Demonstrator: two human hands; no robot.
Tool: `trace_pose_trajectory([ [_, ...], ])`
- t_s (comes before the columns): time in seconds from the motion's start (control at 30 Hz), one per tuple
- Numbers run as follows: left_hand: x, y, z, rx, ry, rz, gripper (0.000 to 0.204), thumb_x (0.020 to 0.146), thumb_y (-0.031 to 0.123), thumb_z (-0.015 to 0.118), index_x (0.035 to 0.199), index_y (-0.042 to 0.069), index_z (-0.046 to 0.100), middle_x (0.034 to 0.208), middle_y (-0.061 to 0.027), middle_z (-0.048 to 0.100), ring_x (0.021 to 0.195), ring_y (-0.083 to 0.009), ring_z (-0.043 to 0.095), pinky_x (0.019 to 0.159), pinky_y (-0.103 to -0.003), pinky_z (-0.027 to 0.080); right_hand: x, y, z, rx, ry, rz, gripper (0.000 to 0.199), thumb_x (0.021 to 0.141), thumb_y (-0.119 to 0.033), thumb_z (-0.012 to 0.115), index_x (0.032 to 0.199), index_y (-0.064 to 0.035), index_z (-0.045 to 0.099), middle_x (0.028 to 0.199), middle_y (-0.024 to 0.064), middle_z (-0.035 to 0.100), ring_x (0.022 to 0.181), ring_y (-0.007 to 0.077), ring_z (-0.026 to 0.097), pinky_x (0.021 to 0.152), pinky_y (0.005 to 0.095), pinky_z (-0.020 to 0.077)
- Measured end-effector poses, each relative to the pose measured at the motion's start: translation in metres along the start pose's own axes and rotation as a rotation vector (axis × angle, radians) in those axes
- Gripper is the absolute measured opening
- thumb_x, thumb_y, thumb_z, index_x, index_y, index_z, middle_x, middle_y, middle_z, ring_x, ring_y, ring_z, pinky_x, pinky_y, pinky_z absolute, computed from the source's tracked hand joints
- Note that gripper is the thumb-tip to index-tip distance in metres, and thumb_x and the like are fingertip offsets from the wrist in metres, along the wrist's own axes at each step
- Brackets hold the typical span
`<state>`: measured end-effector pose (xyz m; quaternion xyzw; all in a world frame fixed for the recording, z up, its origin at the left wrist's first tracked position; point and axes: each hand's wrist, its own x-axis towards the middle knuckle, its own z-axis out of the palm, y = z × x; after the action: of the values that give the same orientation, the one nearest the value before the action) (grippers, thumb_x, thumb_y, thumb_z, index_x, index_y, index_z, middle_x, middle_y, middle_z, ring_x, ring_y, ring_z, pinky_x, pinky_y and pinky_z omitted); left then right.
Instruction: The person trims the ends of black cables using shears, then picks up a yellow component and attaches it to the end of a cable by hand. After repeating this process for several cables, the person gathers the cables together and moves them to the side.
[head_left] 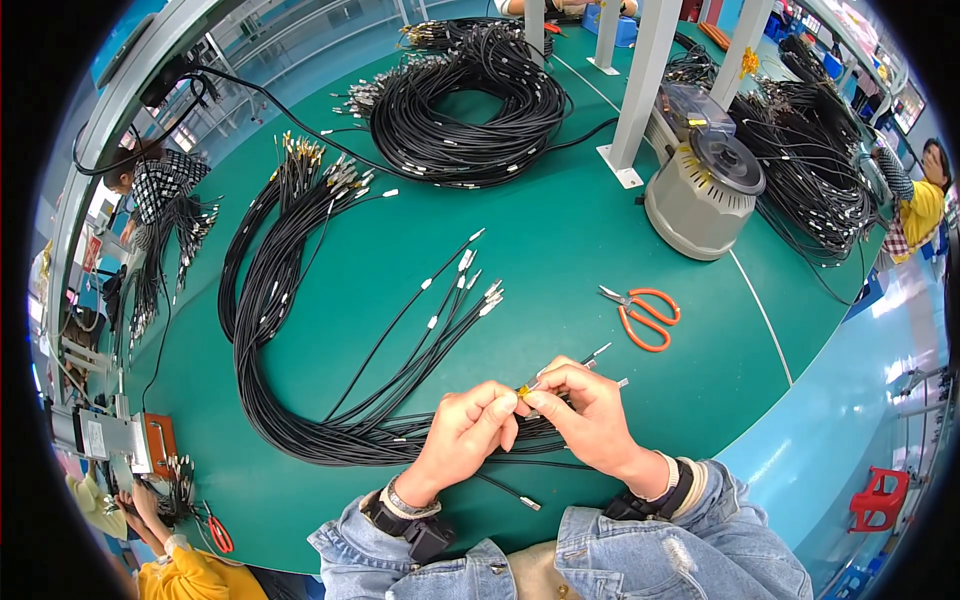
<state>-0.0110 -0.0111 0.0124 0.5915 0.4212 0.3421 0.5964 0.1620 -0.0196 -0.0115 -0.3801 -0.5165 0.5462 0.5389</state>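
My left hand (462, 437) and my right hand (592, 420) meet above the near part of the green table, fingers pinched together. Between the fingertips shows a small yellow piece (523, 391) on a thin black cable, whose silver end (598, 352) sticks out past my right fingers. What the yellow piece is, I cannot make out. A long bundle of black cables (262, 385) curves from the far left to beneath both hands. Several loose cable ends with white tags (490, 300) fan out beyond my left hand. Orange-handled snips (648, 318) lie open beyond my right hand.
A big coil of black cables (465, 110) lies at the back, more cables (805, 170) at the far right. A grey round machine (700, 205) stands beside a white post (648, 85). Co-workers sit around the table; a red stool (880, 500) is on the floor.
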Motion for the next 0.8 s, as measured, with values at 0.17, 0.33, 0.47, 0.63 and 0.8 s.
trace_pose_trajectory([
  [0.17,0.002,-0.003,-0.005,-0.145,-0.085,-0.084,0.03,0.1,0.022,0.043,0.088,0.001,0.06,0.057,-0.0024,0.055,0.042,-0.0029,0.037,0.04,-0.019,0.028,0.0,0.002,0.001,-0.013,-0.013,-0.01,0.009,0.089,-0.005,0.06,0.091,0.0035,0.061,0.087,0.0066,0.058,0.078,0.012,0.057,0.071,0.0255,0.0463],
  [0.33,0.003,-0.003,-0.007,-0.185,-0.121,-0.108,0.031,0.1,0.024,0.042,0.089,0.001,0.06,0.056,-0.003,0.055,0.042,-0.0032,0.037,0.041,-0.019,0.028,-0.001,0.002,0.002,0.041,-0.018,0.023,0.009,0.089,-0.005,0.06,0.091,0.0033,0.06,0.088,0.006,0.057,0.08,0.012,0.057,0.072,0.0254,0.0462],
  [0.47,0.002,-0.001,-0.005,-0.174,-0.108,-0.11,0.032,0.101,0.024,0.042,0.088,0.001,0.06,0.056,-0.003,0.055,0.042,-0.0035,0.037,0.041,-0.019,0.028,0.0,0.0,0.003,0.087,-0.029,0.042,0.008,0.09,-0.005,0.059,0.091,0.003,0.06,0.088,0.0058,0.057,0.081,0.0118,0.056,0.073,0.0254,0.046],
  [0.63,0.003,0.0,-0.012,-0.22,-0.184,-0.181,0.032,0.1,0.026,0.043,0.087,0.001,0.06,0.056,-0.0032,0.055,0.041,-0.0035,0.035,0.04,-0.019,0.026,0.002,-0.003,0.005,0.22,-0.039,0.15,0.008,0.09,-0.004,0.059,0.093,0.0029,0.061,0.089,0.0056,0.057,0.081,0.0111,0.056,0.073,0.0255,0.0461],
  [0.8,0.007,-0.005,-0.022,-0.397,-0.345,-0.266,0.033,0.099,0.028,0.045,0.088,0.001,0.06,0.055,-0.0028,0.054,0.041,-0.003,0.033,0.039,-0.02,0.022,0.004,0.005,-0.001,0.322,-0.177,0.103,0.012,0.091,-0.003,0.057,0.1,0.0031,0.061,0.092,0.0066,0.057,0.082,0.0131,0.056,0.076,0.0273,0.047],
])
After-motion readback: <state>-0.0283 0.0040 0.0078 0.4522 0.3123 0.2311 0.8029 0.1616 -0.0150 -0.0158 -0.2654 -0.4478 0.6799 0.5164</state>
